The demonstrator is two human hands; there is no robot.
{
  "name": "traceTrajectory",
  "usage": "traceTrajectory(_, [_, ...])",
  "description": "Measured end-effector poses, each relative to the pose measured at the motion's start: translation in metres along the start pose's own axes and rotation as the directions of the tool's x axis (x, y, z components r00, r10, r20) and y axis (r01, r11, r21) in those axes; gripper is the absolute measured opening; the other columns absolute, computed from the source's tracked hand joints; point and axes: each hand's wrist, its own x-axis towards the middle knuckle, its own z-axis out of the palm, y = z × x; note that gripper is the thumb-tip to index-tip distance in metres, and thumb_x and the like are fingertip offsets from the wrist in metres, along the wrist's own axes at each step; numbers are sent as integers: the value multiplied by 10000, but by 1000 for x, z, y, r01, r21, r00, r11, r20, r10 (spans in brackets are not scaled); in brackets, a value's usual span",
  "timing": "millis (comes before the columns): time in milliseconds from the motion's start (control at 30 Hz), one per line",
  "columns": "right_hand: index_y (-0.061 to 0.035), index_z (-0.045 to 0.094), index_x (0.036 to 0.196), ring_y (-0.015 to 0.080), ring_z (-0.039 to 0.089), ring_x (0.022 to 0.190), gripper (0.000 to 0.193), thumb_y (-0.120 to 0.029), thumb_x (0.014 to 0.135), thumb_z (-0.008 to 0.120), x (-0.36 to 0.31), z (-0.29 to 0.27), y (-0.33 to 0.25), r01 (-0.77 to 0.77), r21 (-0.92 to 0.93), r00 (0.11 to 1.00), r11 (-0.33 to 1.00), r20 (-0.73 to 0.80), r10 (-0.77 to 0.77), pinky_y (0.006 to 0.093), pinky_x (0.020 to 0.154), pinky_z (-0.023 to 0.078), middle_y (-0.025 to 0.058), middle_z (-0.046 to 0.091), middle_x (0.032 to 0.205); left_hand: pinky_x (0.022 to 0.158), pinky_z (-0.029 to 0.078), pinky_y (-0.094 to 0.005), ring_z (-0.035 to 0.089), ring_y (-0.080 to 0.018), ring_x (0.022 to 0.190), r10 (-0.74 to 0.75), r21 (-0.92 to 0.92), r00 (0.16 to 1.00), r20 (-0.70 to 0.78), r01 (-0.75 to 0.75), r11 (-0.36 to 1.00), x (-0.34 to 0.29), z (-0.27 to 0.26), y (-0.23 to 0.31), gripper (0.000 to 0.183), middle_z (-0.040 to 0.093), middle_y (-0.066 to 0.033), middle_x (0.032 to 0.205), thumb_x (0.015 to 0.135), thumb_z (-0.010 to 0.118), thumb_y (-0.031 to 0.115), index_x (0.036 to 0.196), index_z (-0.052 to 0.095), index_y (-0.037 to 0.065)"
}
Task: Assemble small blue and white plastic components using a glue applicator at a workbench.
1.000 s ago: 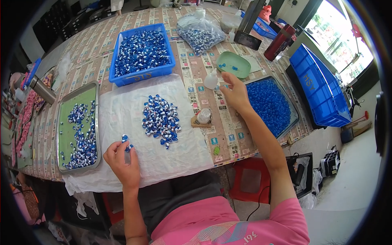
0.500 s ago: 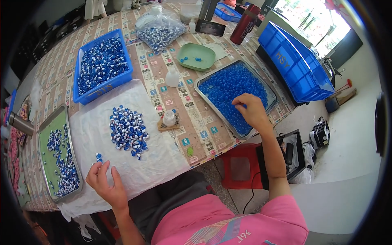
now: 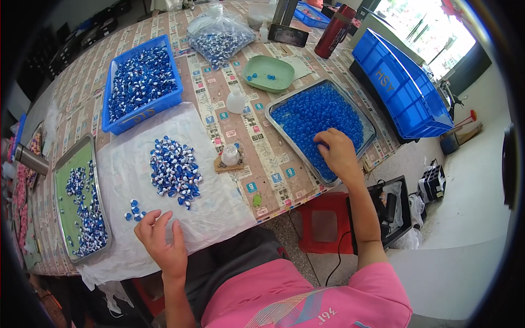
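My left hand (image 3: pixel 164 244) hovers over the white sheet (image 3: pixel 123 169) near its front edge, fingers apart and holding nothing visible. Just beyond its fingertips lie several loose blue-and-white pieces (image 3: pixel 135 210). A larger pile of blue-and-white drop-shaped pieces (image 3: pixel 175 170) rests farther up the sheet. On the right, my right hand (image 3: pixel 338 153) reaches into a metal tray of round clear-blue beads (image 3: pixel 317 112). Its thumb and fingers are bent together at the beads; whatever is between the fingertips is hidden.
Left of the sheet stands a green-bottomed metal tray (image 3: pixel 64 205) of similar pieces. Behind are a filled blue bin (image 3: pixel 143 117), a plastic bag (image 3: pixel 219 41) and a green dish (image 3: pixel 281 76). A small glass jar (image 3: pixel 230 156) sits mid-table; a blue crate (image 3: pixel 402 87) stands far right.
My left hand has moved right, away from the small pieces, and more of them now show on the sheet. My right hand stays at the bead tray, slightly lower.
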Motion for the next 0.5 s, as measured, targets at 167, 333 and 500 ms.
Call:
traceTrajectory(167, [-13, 663, 958, 176, 623, 865, 169, 57, 810, 622, -6, -6, -39, -46, 407, 998, 912, -22, 60, 276, 754, 488, 78, 615, 937, 901, 410, -365, 498, -281, 1037, -22, -30, 1000, 21, 22, 999, 6, -4, -12, 278, 564, -108, 1100, 737, 700, -29, 1003, 663, 41])
traceTrajectory(333, [6, 671, 945, 106, 592, 818, 169, 86, 798, 644, -29, 11, -100, -31, 743, 995, 668, 83, -46, 215, 737, 466, 41, 603, 986, 818, 417, -369, 483, -276, 958, 42, -82, 999, 6, -41, 996, 14, -1, -28, 276, 571, -91, 1025, 730, 713, -12, 997, 671, 42])
traceTrajectory(500, [8, 638, 1030, 110, 607, 877, 242, 99, 807, 651, -47, 37, -153, -282, 841, 927, 462, 363, -97, 235, 790, 496, 45, 621, 1004, 793, 419, -372, 493, -273, 921, 28, -74, 999, 47, -24, 997, 17, 5, -27, 253, 580, -84, 946, 736, 712, 5, 984, 676, 46])
